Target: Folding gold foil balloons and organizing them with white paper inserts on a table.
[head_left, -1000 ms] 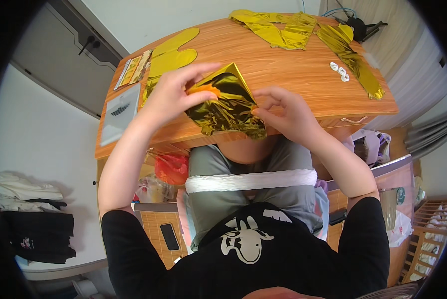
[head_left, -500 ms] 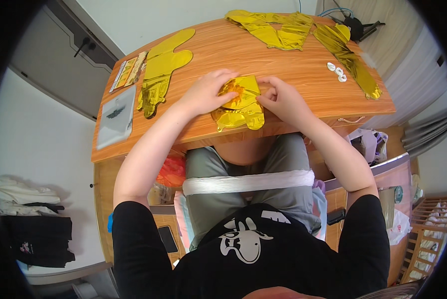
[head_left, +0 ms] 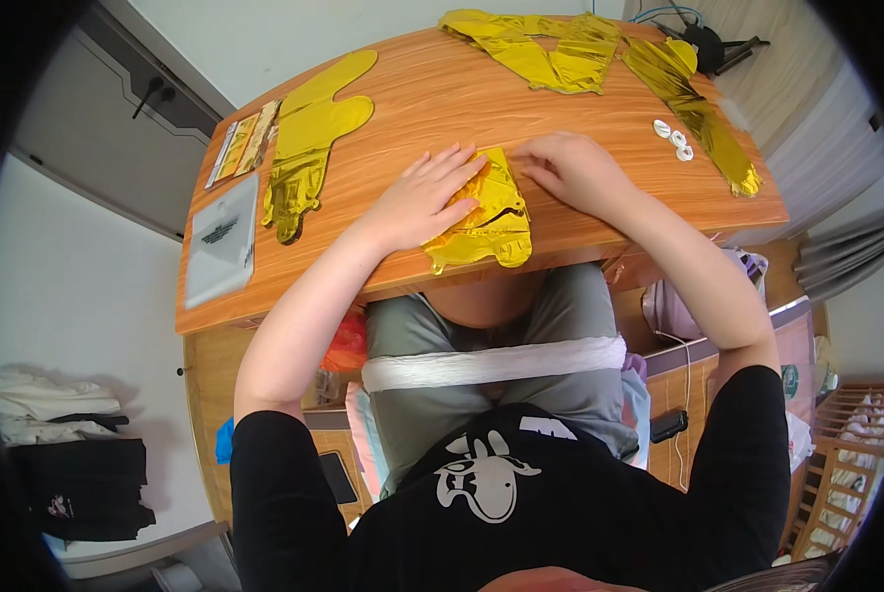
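Note:
A gold foil balloon [head_left: 504,222], folded into a flat crinkled bundle, lies at the table's near edge in front of me. My left hand [head_left: 427,202] rests flat on its left part, fingers stretched out and covering some of it. Just right of the bundle, my right hand [head_left: 578,173] is loosely curved over the table, with thumb and fingers apart and nothing seen between them. Its fingertips come close to the foil's upper right corner; whether they touch it I cannot tell.
Flat gold foil balloons lie at the left [head_left: 314,138], far back [head_left: 570,59] and right [head_left: 699,109] of the wooden table [head_left: 442,109]. Small white rings [head_left: 679,140] sit at the right. Printed cards [head_left: 245,143] and a clear plastic bag [head_left: 222,242] occupy the left side.
My left hand has flattened out over the foil. My right hand has moved off the foil's right edge, slightly right and up, and its pinch has loosened.

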### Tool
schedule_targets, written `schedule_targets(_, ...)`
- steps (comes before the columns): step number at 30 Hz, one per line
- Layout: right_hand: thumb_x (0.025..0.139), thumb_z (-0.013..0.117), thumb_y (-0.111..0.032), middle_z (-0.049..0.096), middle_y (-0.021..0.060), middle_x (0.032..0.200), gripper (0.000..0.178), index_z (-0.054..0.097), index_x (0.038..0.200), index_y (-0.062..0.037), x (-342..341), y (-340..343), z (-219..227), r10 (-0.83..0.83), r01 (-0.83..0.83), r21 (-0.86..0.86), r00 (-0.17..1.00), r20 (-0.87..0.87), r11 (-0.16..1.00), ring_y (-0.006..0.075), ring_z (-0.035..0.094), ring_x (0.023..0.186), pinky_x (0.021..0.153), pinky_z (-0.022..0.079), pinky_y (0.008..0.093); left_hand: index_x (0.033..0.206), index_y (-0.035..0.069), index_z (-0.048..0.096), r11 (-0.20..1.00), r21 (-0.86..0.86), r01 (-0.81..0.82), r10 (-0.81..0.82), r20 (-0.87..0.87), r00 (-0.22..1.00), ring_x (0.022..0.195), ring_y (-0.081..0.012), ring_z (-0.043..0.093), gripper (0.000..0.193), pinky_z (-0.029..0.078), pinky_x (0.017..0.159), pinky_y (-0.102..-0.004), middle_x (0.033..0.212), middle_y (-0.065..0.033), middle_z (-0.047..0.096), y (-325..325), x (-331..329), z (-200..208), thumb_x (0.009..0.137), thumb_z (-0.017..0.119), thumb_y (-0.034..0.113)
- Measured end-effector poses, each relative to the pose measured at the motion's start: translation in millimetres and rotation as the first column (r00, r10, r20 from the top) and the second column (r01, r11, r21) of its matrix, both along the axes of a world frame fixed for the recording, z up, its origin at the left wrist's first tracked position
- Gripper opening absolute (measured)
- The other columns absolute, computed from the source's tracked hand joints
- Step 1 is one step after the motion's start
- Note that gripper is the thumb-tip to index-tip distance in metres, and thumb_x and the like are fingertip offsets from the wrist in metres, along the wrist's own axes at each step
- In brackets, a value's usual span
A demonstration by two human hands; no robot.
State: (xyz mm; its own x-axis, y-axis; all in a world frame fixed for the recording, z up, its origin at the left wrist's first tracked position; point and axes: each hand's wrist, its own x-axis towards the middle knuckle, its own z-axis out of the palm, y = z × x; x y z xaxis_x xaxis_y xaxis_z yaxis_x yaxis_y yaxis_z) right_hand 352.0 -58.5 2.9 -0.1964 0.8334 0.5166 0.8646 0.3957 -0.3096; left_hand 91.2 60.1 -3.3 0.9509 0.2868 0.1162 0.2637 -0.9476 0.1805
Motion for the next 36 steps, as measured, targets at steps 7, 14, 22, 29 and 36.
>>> schedule_targets(7,0.087,0.075,-0.014,0.072,0.0074,0.098,0.022,0.072,0.108,-0.0097,-1.8,15.2,2.8,0.15,-0.175,0.125,0.97,0.193,0.977,0.0285,0.067,0.093,0.083,0.053,0.0399,0.16,0.008,0.031,1.0,0.001,-0.006,0.006,0.064,0.998,0.155,-0.0332,0.026,0.069,0.018,0.127,-0.0483,0.166,-0.0174,0.032,1.2,-2.5,-6.7,0.106,0.045,0.049)
schedule_targets(14,0.08,0.072,-0.017,0.066,0.0002,0.101,0.022,0.07,0.102,-0.0131,0.0,33.9,9.9,0.203,-0.332,0.169,0.832,0.517,0.928,0.0206,0.063,0.098,0.088,0.049,0.0337,0.159,0.005,0.033,1.0,-0.01,-0.014,0.015,0.084,0.996,0.154,-0.0317,0.028,0.07,0.019,0.127,-0.0483,0.165,-0.0168,0.034,-1.2,-1.7,-3.7,0.106,0.045,0.049)
schedule_targets(22,0.08,0.072,-0.016,0.065,0.0042,0.099,0.016,0.064,0.092,-0.0096,-7.1,46.5,7.2,0.28,-0.364,0.122,0.857,0.434,0.924,0.026,0.064,0.097,0.086,0.053,0.0382,0.158,0.005,0.036,1.0,0.011,-0.016,0.015,0.075,0.997,0.154,-0.0318,0.029,0.07,0.019,0.127,-0.0482,0.164,-0.0167,0.036,-3.7,-0.5,-2.9,0.105,0.046,0.05)
schedule_targets(29,0.082,0.071,0.001,0.07,0.011,0.102,0.022,0.068,0.104,-0.004,-13.0,30.4,4.8,0.292,-0.288,-0.057,0.953,0.077,0.956,0.0335,0.068,0.094,0.082,0.057,0.0403,0.158,0.007,0.036,1.0,-0.001,-0.023,0.023,0.08,0.997,0.154,-0.0321,0.029,0.067,0.02,0.126,-0.0488,0.165,-0.0159,0.035,-4.2,-2.4,-3.2,0.105,0.049,0.046)
schedule_targets(36,0.083,0.071,0.004,0.072,0.0135,0.105,0.021,0.071,0.104,-0.0009,-11.1,24.7,7.5,0.295,-0.296,-0.093,0.955,-0.025,0.951,0.0329,0.07,0.098,0.086,0.058,0.039,0.157,0.007,0.037,1.0,0.005,-0.019,0.018,0.091,0.996,0.154,-0.0319,0.029,0.067,0.021,0.126,-0.0489,0.164,-0.0161,0.035,-3.5,-1.8,-4.9,0.105,0.048,0.046)
